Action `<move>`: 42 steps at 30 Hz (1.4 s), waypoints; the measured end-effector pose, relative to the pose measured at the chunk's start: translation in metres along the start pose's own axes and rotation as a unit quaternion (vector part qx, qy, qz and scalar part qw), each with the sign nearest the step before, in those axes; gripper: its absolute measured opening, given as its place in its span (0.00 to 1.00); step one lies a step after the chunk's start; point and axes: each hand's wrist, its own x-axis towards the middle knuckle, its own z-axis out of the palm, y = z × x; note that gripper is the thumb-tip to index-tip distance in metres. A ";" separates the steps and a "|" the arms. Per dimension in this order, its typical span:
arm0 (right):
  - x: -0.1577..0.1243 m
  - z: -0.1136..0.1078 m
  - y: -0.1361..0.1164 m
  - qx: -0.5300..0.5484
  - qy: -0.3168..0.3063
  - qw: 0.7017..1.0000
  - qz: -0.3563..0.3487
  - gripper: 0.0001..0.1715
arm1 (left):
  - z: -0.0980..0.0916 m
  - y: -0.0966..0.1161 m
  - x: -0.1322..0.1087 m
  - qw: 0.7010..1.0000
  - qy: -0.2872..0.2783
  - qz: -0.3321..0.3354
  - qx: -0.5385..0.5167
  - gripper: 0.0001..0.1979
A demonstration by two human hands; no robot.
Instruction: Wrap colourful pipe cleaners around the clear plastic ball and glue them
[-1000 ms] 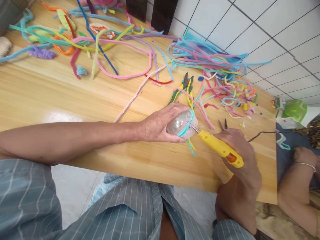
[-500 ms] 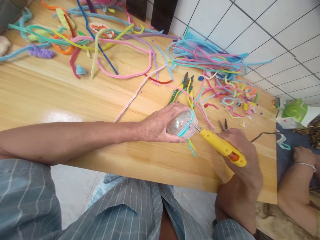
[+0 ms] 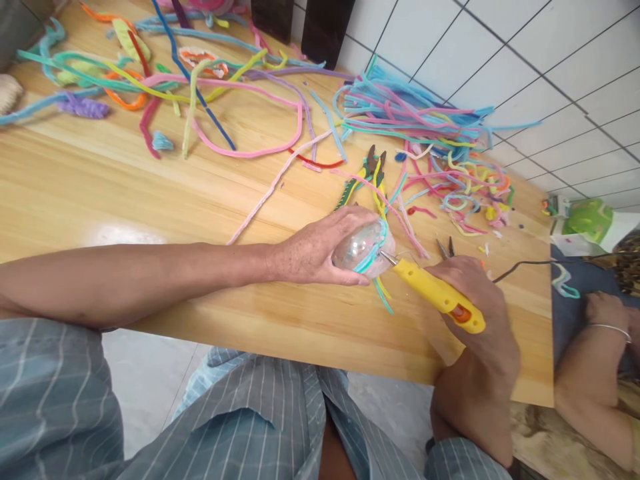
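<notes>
My left hand [image 3: 323,250] is wrapped round a clear plastic ball [image 3: 357,248], thumb and fingers on either side. A turquoise pipe cleaner [image 3: 371,257] runs across the ball, and its right side looks pale pink. In my right hand [image 3: 480,300] is a yellow hot glue gun [image 3: 435,290], its metal nozzle pointing left at the ball, close to or touching the turquoise strip. Just behind the ball lie pliers with green and yellow handles [image 3: 350,190]. A second pair of pliers [image 3: 445,249], partly hidden by my right hand, shows only its dark jaws.
A thick bundle of blue and pink pipe cleaners [image 3: 415,110] lies by the tiled wall [image 3: 480,60]. Loose pieces [image 3: 470,193] are heaped at right, more strands [image 3: 245,153] at left. A dark cord [image 3: 525,263] runs rightward. Another person's arm [image 3: 595,360] rests at far right.
The glue gun and my right hand have shifted slightly left, bringing the nozzle nearer the turquoise strip. My left hand and the ball stay nearly still.
</notes>
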 end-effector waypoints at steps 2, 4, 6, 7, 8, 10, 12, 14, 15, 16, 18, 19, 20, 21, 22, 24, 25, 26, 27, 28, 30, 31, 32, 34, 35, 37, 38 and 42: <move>0.000 0.001 0.000 0.003 0.004 1.000 0.003 0.11 | 0.000 0.000 0.000 1.000 -0.001 0.000 0.001 0.51; 0.001 0.000 -0.002 0.009 0.007 1.000 0.004 0.11 | 0.000 0.001 0.000 1.000 -0.005 -0.005 0.002 0.51; 0.003 -0.001 -0.003 0.017 0.016 1.000 0.011 0.10 | -0.001 0.001 0.000 1.000 -0.013 -0.016 0.004 0.52; 0.004 -0.001 -0.003 0.019 0.020 1.000 0.016 0.10 | -0.001 0.001 0.000 1.000 -0.016 -0.022 0.006 0.52; 0.004 -0.002 -0.004 0.019 0.023 0.999 0.017 0.10 | -0.001 0.001 0.000 0.999 -0.018 -0.026 0.008 0.52; 0.004 -0.002 -0.003 0.015 0.020 1.000 0.015 0.10 | -0.001 0.002 0.000 0.999 -0.019 -0.032 0.009 0.52; 0.003 -0.002 -0.002 0.007 0.011 1.000 0.005 0.09 | -0.001 0.001 0.000 0.999 -0.018 -0.034 0.006 0.52; 0.002 0.000 -0.001 0.006 0.007 1.000 0.001 0.09 | -0.001 0.001 0.000 0.999 -0.018 -0.035 0.008 0.52; 0.001 0.001 -0.001 0.007 0.007 1.000 0.001 0.09 | -0.001 0.001 0.000 0.999 -0.019 -0.033 0.011 0.52; 0.001 0.002 -0.001 0.008 0.006 1.000 0.001 0.09 | -0.001 0.001 0.000 0.999 -0.019 -0.030 0.013 0.51; 0.001 0.003 -0.001 0.010 0.004 1.000 0.002 0.10 | -0.001 0.001 0.000 1.000 -0.018 -0.019 0.016 0.50; 0.001 0.003 -0.002 0.010 0.004 1.000 0.002 0.10 | -0.001 0.001 0.000 1.000 -0.017 -0.015 0.017 0.50; 0.002 0.003 -0.002 0.009 0.004 1.000 0.002 0.10 | -0.001 0.001 0.000 1.000 -0.016 -0.013 0.017 0.50; 0.002 0.003 -0.002 0.009 0.007 1.000 0.002 0.10 | -0.001 0.001 0.000 1.000 -0.015 -0.013 0.017 0.50; 0.003 0.002 -0.003 0.009 0.008 1.000 0.003 0.10 | -0.001 0.001 0.000 1.000 -0.016 -0.016 0.017 0.50; 0.004 0.000 -0.004 0.012 0.013 1.000 0.008 0.11 | -0.001 0.001 0.000 1.000 -0.015 -0.017 0.017 0.50; 0.005 -0.001 -0.004 0.014 0.018 1.000 0.010 0.10 | -0.001 0.001 0.000 1.000 -0.014 -0.016 0.016 0.50; 0.005 -0.001 -0.004 0.015 0.023 1.000 0.015 0.10 | -0.001 0.001 0.000 1.000 -0.013 -0.016 0.016 0.50; 0.006 -0.002 -0.005 0.013 0.027 0.999 0.016 0.10 | -0.001 0.002 0.000 1.000 -0.013 -0.017 0.016 0.50; 0.006 -0.002 -0.005 0.010 0.027 0.999 0.016 0.11 | -0.001 0.002 0.000 1.000 -0.015 -0.021 0.016 0.50; 0.007 -0.001 -0.005 0.005 0.022 1.000 0.007 0.11 | -0.001 0.002 0.000 0.999 -0.020 -0.029 0.016 0.51; 0.007 0.000 -0.005 0.004 0.016 1.000 0.003 0.11 | -0.001 0.002 0.000 0.999 -0.021 -0.030 0.014 0.51; 0.007 0.001 -0.005 0.005 0.011 1.000 -0.001 0.10 | -0.001 0.002 0.000 0.999 -0.020 -0.030 0.011 0.52; 0.006 0.001 -0.005 0.006 0.007 1.000 0.001 0.10 | 0.000 0.001 0.000 1.000 -0.014 -0.027 0.005 0.53; 0.005 0.001 -0.005 0.005 0.009 1.000 0.002 0.10 | 0.000 0.001 0.000 1.000 -0.011 -0.027 0.003 0.53; 0.004 -0.002 -0.005 0.002 0.011 1.000 0.008 0.09 | 0.000 0.000 0.000 1.000 -0.008 -0.025 0.001 0.53; 0.004 -0.004 -0.005 0.001 0.011 1.000 0.011 0.08 | 0.000 0.000 -0.001 1.000 -0.007 -0.022 0.002 0.53; 0.004 -0.008 -0.005 0.007 -0.006 1.000 0.011 0.08 | 0.000 0.000 -0.001 1.000 -0.005 -0.011 0.006 0.51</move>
